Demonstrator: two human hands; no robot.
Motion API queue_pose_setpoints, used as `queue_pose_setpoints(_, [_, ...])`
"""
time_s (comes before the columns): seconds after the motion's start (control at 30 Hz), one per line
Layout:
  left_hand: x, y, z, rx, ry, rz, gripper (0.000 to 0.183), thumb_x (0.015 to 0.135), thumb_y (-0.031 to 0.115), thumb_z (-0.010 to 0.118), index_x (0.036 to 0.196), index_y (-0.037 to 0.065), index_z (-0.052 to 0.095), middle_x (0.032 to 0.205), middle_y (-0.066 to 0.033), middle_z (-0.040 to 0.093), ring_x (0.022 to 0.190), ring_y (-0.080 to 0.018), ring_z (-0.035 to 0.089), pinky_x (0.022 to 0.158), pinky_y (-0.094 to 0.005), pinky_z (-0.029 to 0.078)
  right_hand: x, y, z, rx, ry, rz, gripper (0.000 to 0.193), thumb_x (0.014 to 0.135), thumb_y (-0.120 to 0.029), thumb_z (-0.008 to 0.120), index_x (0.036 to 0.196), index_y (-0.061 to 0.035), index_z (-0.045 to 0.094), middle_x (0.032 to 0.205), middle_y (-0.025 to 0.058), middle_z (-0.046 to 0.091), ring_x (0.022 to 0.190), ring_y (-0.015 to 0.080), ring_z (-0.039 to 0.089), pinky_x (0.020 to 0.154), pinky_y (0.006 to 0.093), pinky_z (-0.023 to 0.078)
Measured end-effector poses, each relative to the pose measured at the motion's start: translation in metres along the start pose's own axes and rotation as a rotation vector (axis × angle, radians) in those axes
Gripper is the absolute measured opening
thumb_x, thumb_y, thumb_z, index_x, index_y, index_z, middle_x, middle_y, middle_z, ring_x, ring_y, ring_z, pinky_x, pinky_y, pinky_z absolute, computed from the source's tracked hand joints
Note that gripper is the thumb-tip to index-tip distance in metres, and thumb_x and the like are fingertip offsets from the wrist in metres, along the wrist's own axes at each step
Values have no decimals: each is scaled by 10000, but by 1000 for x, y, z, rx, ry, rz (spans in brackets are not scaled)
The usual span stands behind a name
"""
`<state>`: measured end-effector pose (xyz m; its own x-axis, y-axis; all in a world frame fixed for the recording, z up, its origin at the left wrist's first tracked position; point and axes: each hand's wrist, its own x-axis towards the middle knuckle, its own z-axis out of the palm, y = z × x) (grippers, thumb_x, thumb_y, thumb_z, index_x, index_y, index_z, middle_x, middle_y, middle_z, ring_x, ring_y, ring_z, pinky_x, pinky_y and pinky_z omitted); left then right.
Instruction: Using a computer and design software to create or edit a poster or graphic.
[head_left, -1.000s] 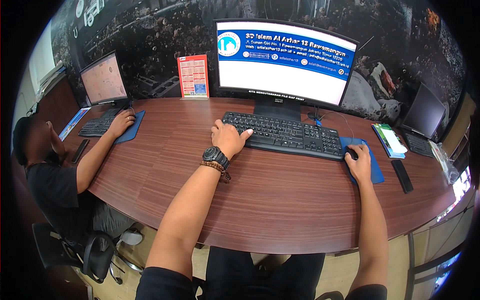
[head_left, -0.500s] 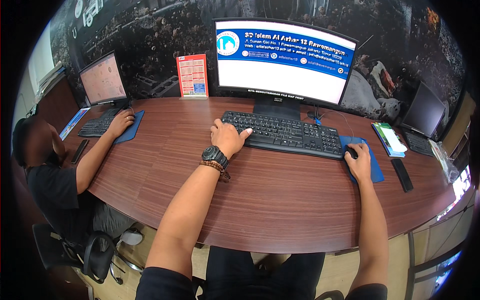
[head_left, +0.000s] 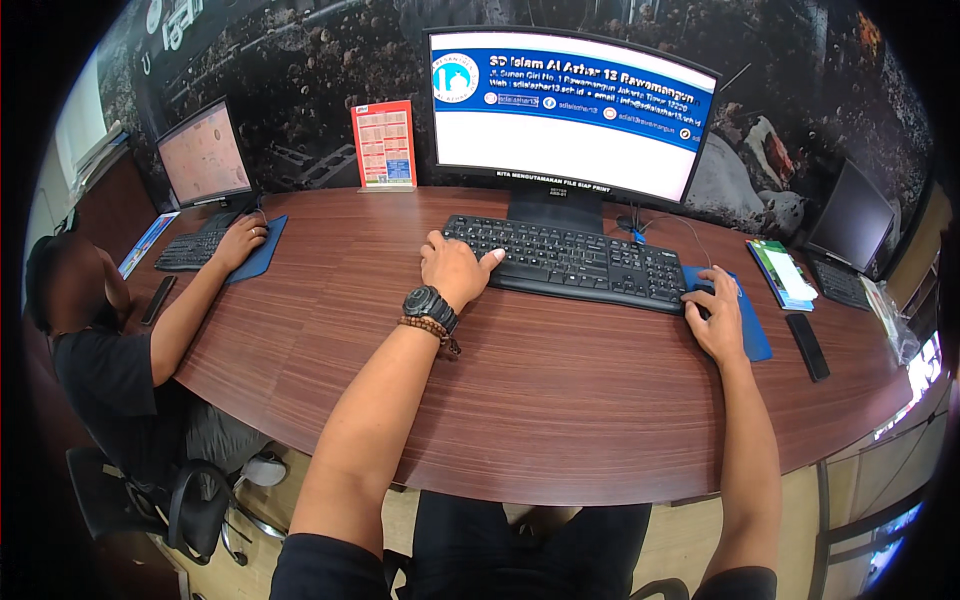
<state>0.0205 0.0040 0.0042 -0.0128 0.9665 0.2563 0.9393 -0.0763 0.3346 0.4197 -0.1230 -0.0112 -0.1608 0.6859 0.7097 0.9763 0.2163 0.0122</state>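
My left hand [head_left: 458,270] lies over the left end of a long black keyboard [head_left: 570,262], fingers on the keys and thumb stretched out to the right. A dark watch [head_left: 430,305] and a beaded bracelet circle that wrist. To the right of the keyboard, my right hand [head_left: 717,322] is curved round a black mouse [head_left: 704,289], mostly hidden under the fingers, with the index finger raised. The mouse is on a blue mouse pad [head_left: 757,338]. Behind the keyboard stands a wide monitor [head_left: 550,150] showing a blue banner on a white page.
At left a co-worker [head_left: 110,350] sits with one hand on a blue pad beside another keyboard and monitor [head_left: 205,155]. A red-edged calendar [head_left: 384,145] stands at the back. To the right lie a black phone [head_left: 807,347], leaflets [head_left: 780,275] and a dark-screened monitor [head_left: 850,215].
My right hand has shifted slightly left towards the keyboard, and its index finger has lifted. The left hand stays on the keys. The page on the screen looks the same.
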Motion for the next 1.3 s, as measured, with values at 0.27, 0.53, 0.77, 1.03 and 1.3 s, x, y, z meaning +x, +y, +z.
queue_pose_setpoints(0.27, [4,-17,11,-83,80,146,857,897,657,565,1451,14,445,1435,-232,449,1323,-443,394,1095,-569,316,-3,-2,1,185,-5,439,290,827,-196,684,1087,-72,710,1202,163,580,1113,371,589,948,436,485])
queue_pose_setpoints(0.53, [0,-8,10,-98,6,262,742,873,676,575,1382,136,576,1533,-307,296,1445,-508,168,1148,-677,76,-5,2,4,200,-34,501,335,812,-218,682,1121,-89,694,1194,149,581,1106,364,595,938,437,491])
queue_pose_setpoints(0.77, [0,4,14,-29,-15,271,659,918,683,499,1321,181,634,1574,-316,199,1476,-515,67,1146,-695,23,-7,1,4,223,-35,515,327,811,-206,681,1115,-88,695,1195,150,575,1112,362,587,947,435,485])
queue_pose_setpoints(1.03, [-1,6,18,-32,-27,297,809,908,753,422,1421,138,529,1578,-346,165,1483,-518,41,1137,-701,-9,-7,3,4,223,-39,519,327,808,-203,686,1113,-85,693,1191,146,571,1119,359,579,953,433,480])
queue_pose_setpoints(1.3, [3,1,22,-72,44,309,891,868,737,528,1469,85,440,1558,-362,169,1471,-517,58,1135,-704,22,-5,1,4,223,-45,522,330,817,-200,683,1125,-81,689,1192,136,571,1126,342,576,959,418,473])
